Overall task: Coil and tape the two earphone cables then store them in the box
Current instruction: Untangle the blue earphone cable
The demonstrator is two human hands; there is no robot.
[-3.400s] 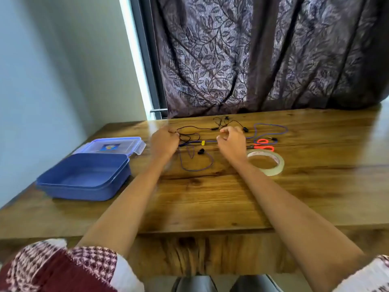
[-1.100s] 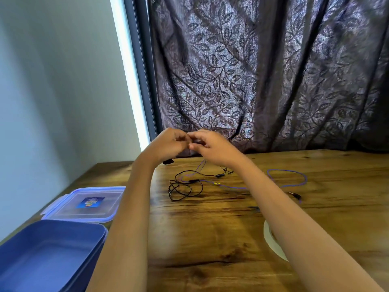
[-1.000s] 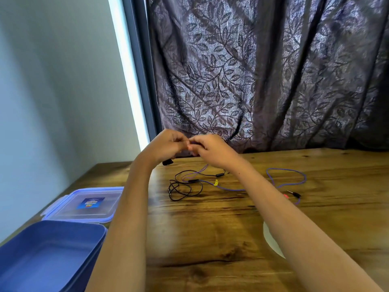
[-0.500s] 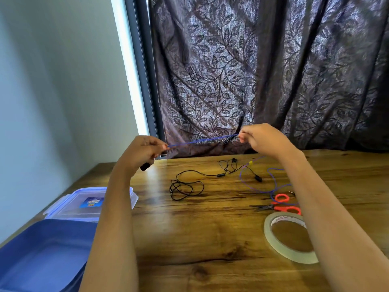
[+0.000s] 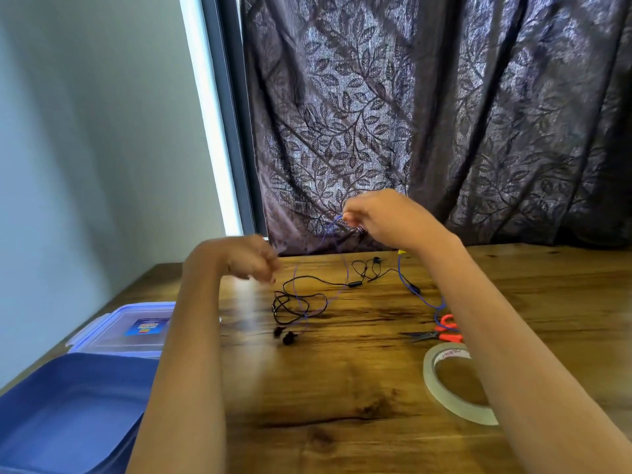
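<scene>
Blue earphone cable [image 5: 431, 305]: violet-blue, with a yellow tag [image 5: 401, 251]. Black earphone cable [image 5: 355, 284]: uniform black. Box [image 5: 68, 422]: solid blue. Lid [image 5: 102, 336]: translucent, blue label. Scissors [image 5: 448, 331]: orange handles. Tape roll [image 5: 441, 393]: off-white. Table [image 5: 342, 405]: brown wood grain. Curtain [image 5: 444, 114]: dark purple, leaf pattern.

One head-worn wide view; it looks forward and slightly down across the bench [image 5: 342, 388] towards the curtain [image 5: 444, 114]; left hand [image 5: 246, 258] and right hand [image 5: 383, 217] sit near, mid-frame.
</scene>
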